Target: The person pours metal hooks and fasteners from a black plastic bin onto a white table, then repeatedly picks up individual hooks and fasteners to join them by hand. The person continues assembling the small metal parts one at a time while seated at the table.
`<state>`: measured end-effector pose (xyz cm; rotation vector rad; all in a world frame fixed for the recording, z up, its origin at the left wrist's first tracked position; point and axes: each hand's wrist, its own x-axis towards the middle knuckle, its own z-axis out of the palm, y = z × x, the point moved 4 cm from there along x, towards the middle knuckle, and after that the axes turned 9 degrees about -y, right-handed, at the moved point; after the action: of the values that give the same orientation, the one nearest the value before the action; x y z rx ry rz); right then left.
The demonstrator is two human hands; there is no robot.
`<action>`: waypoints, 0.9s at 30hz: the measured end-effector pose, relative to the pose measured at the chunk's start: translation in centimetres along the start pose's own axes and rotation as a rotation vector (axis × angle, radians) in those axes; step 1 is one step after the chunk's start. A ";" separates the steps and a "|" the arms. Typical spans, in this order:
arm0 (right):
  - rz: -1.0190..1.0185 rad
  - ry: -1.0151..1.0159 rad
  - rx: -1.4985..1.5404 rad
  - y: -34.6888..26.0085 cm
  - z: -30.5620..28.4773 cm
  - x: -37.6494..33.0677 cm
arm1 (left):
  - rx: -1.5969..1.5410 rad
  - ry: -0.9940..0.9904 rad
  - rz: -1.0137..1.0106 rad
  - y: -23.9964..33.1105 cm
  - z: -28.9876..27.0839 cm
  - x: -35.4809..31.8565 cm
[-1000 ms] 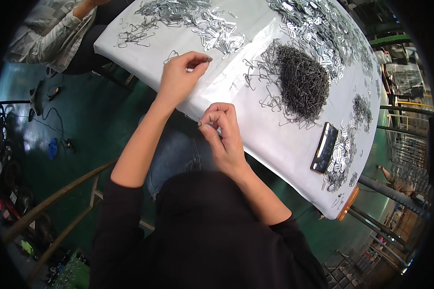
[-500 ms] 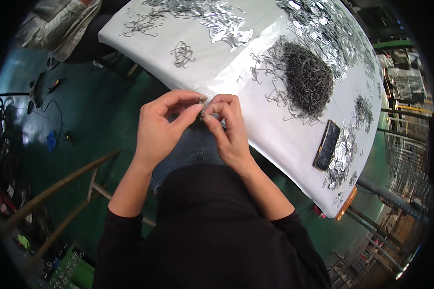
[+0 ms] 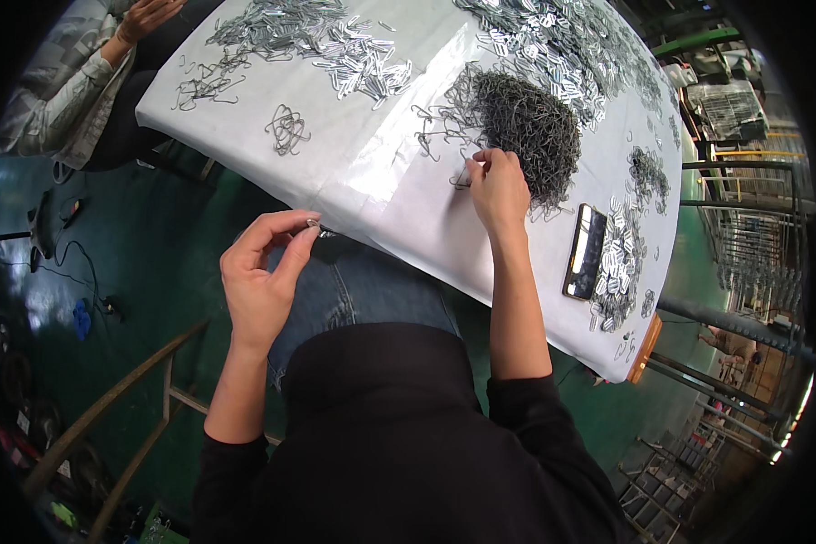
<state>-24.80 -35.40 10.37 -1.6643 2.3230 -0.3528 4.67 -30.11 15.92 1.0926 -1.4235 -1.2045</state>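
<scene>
My left hand is off the table's near edge, over my lap. Its thumb and forefinger pinch a small shiny metal piece, mostly covered by the fingertips. On the white-covered table, my right hand reaches to the near left side of a dark heap of bent wire hooks. Its thumb and fingertips close on a wire hook lying at the heap's edge. Loose hooks are scattered left of the heap, and a small tangle of hooks lies farther left.
Flat silver metal clips lie in piles across the far side, with more clips beside a dark phone at right. Another person's hand shows at the far left. A wooden rail stands at my left.
My hands were together over my lap and have parted. The right hand went forward and right to the hooks; the left moved left and slightly down with the small metal piece.
</scene>
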 end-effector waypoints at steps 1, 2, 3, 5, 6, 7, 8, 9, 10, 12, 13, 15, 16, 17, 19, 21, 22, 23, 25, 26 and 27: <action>0.026 0.001 -0.048 0.2 0.3 0.9 | 0.005 0.000 0.002 0.0 0.0 0.0; 0.012 -0.036 -0.110 0.1 0.7 1.7 | 0.012 0.001 0.003 0.0 0.0 0.0; -0.009 -0.070 -0.172 -0.1 1.1 2.4 | 0.020 0.003 0.003 0.0 0.0 0.0; -0.088 -0.133 -0.167 -0.7 1.6 3.3 | 0.045 0.013 0.018 0.1 -0.1 0.0; -0.072 -0.204 0.065 -0.4 1.7 3.5 | 0.056 0.021 0.022 0.1 -0.1 0.0; -0.049 -0.288 0.291 -0.2 1.7 3.6 | 0.061 0.030 0.031 0.0 -0.1 -0.1; -0.035 -0.368 0.519 -0.2 1.6 3.6 | 0.064 0.035 0.040 0.0 -0.2 -0.1; 0.029 -0.527 0.783 -0.3 2.0 3.3 | 0.067 0.038 0.046 -0.1 -0.2 -0.1; 0.018 -0.620 0.981 -0.8 2.2 2.8 | 0.071 0.039 0.051 -0.2 -0.2 -0.1; 0.078 -0.758 1.344 -1.9 2.1 1.0 | 0.079 0.040 0.056 -0.3 0.0 -0.2; 0.069 -0.842 1.446 -3.0 2.0 0.2 | 0.083 0.040 0.058 -0.3 0.0 -0.2; -0.018 -0.893 1.507 -5.4 1.6 -1.9 | 0.107 0.038 0.048 -0.2 0.2 -0.2; -0.024 -0.903 1.520 -6.5 1.5 -3.0 | 0.121 0.038 0.042 -0.1 0.2 -0.2; -0.056 -0.884 1.483 -7.7 1.1 -4.1 | 0.139 0.042 0.044 0.0 0.2 -0.2; -0.092 -0.849 1.432 -9.7 0.4 -6.1 | 0.182 0.049 0.044 0.3 0.3 -0.3; -0.101 -0.823 1.433 -11.2 -0.1 -7.6 | 0.215 0.057 0.097 0.7 0.3 -0.3; -0.120 -0.813 1.437 -11.8 -0.4 -8.1 | 0.226 0.062 0.105 0.9 0.3 -0.3; -0.134 -0.801 1.444 -12.3 -0.5 -8.5 | 0.237 0.066 0.109 1.0 0.3 -0.3; -0.187 -0.717 1.422 -13.0 -0.7 -9.0 | 0.253 0.073 0.118 1.1 0.3 -0.4; -0.211 -0.674 1.413 -13.2 -0.7 -9.1 | 0.258 0.075 0.122 1.1 0.4 -0.4; -0.206 -0.649 1.410 -13.3 -0.5 -9.2 | 0.263 0.077 0.126 1.1 0.4 -0.4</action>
<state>-10.34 -30.83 16.10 -0.9721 0.8943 -0.9852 4.28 -29.49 16.94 1.1935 -1.5968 -0.8939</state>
